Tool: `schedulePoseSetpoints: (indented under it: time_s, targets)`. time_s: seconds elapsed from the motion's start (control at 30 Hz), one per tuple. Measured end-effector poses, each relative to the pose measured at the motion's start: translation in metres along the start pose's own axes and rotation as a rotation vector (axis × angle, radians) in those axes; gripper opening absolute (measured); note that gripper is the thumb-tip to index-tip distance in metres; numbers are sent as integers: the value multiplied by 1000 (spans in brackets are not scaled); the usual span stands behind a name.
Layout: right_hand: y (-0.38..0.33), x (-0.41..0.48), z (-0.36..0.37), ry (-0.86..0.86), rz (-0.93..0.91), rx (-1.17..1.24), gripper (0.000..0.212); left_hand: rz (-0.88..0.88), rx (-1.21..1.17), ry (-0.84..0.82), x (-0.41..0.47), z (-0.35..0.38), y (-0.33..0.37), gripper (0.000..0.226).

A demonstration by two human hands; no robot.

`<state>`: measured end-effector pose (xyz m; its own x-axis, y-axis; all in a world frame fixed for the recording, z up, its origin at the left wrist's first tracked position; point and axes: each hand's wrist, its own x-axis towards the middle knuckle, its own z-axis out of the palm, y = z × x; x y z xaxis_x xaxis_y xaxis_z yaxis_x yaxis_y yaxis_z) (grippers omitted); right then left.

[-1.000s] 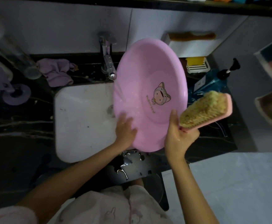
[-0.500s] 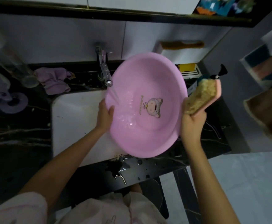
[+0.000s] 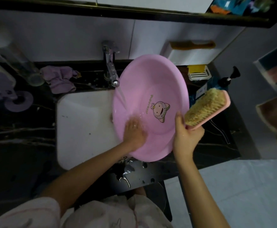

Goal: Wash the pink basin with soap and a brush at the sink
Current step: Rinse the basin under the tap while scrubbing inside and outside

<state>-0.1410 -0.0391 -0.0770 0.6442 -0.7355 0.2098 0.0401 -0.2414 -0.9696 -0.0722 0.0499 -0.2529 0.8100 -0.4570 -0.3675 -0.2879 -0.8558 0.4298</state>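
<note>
Head view: left hand (image 3: 134,130) leaves the rim to rub flat-palmed inside the pink basin (image 3: 152,89), so it's rinsing now, right hand (image 3: 186,137) clutching the brush (image 3: 206,108).

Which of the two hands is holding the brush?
The right hand: it grips the brush at the rim of the pink basin. The left hand holds nothing; it lies flat inside the basin where the tap water lands.
</note>
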Motion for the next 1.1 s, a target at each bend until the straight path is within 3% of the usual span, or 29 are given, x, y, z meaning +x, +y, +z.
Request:
schedulePoseSetpoints:
  time_s: [0.03,0.1,0.23,0.3,0.43,0.6,0.7,0.73,0.8,0.87,0.9,0.93,1.03,1.1]
  targets:
    - [-2,-1,0,5,-15,6,41,52,8,-87,-6,-1,5,65]
    - [-3,-3,1,26,-25,13,41,75,33,-105,-4,-8,2,64]
    - [-4,-12,2,57,-21,24,33,51,232,222,30,-23,-26,61]
    - [-4,-16,5,62,-39,13,29,15,223,254,36,-29,-32,62]
    - [-3,-14,6,64,-137,-46,32,-15,143,126,9,-17,-3,64]
    - [-4,-16,5,60,-205,-177,29,296,-131,-342,-35,-25,9,55]
    - [-13,-13,2,79,-171,-167,29,414,-443,-330,-53,-40,-13,41]
    - [-15,-12,2,67,-157,-178,29,396,-399,-261,-54,-42,-25,39]
    - [-27,-9,-1,54,-135,-207,25,309,24,-127,-60,-56,-41,42]
    - [-35,-2,0,41,-125,-251,28,225,441,-124,-60,-72,-57,47]
    - [-41,2,0,31,-131,-276,30,199,490,-141,-62,-80,-63,53]
    - [-46,7,2,16,-127,-302,31,192,451,-153,-62,-85,-68,63]
    - [-61,25,17,-14,-74,-400,32,304,13,-223,-74,-105,-68,98]
    - [-68,36,28,-20,-33,-429,34,419,-286,-244,-93,-120,-46,98]
